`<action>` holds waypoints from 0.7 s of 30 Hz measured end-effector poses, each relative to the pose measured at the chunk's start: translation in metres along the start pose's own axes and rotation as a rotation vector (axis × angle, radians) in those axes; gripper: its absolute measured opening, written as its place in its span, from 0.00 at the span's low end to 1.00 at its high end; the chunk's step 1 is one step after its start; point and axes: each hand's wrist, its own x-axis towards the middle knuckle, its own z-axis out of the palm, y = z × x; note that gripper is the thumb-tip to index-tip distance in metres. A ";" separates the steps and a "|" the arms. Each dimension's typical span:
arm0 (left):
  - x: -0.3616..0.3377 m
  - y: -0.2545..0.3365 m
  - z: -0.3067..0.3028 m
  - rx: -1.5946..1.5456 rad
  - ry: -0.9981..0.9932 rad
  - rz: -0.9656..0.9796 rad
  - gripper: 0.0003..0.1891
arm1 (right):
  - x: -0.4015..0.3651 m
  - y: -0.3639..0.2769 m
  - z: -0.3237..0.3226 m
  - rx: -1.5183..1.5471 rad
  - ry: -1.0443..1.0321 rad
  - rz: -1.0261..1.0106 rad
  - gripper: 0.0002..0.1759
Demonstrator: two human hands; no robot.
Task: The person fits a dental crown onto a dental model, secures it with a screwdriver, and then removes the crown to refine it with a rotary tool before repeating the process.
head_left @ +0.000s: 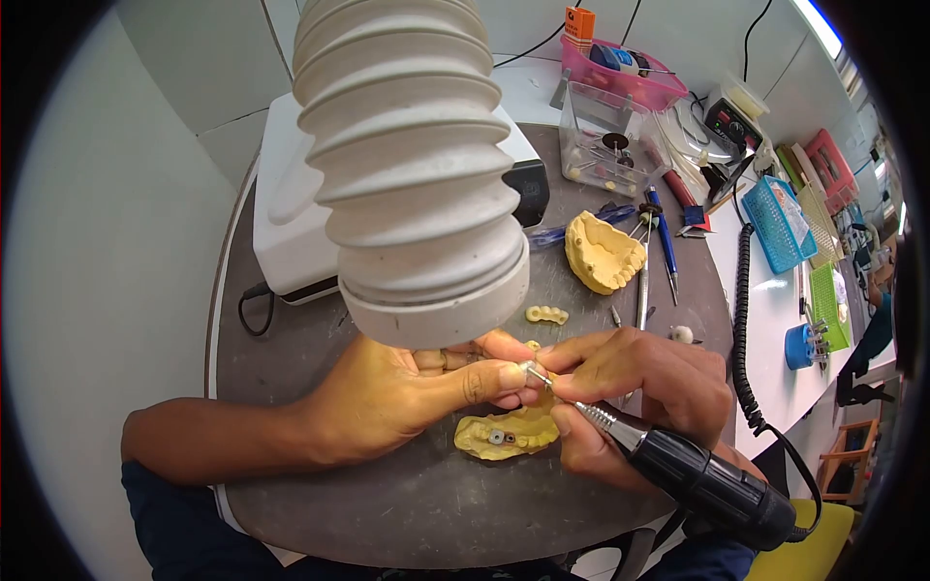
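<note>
My right hand [659, 378] is wrapped round a black dental handpiece [712, 474], its metal nose pointing up and left. The tip of its bur meets a small whitish dental piece [528, 371], which my left hand [387, 397] pinches between thumb and fingers. Most of that piece is hidden by the fingertips. Just below the hands lies a yellow plaster dental model [480, 438] with metal implant parts in it, partly covered by my fingers. A short row of joined tooth crowns [547, 315] rests on the bench beyond the hands.
A white corrugated suction hose [412, 174] hangs over the bench. Behind stand another plaster model [603, 257], a clear box [610, 140] of discs and a pink basket [630, 82]. The coiled cord [743, 329] runs down at right, near a blue bur holder [800, 347].
</note>
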 end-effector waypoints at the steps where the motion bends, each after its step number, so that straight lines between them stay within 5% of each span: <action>1: 0.000 0.000 0.000 0.000 0.000 -0.001 0.07 | 0.000 0.000 0.000 0.001 0.000 0.000 0.12; 21: 0.000 -0.003 -0.002 0.070 -0.029 0.028 0.06 | -0.004 -0.007 -0.010 0.147 -0.078 0.134 0.10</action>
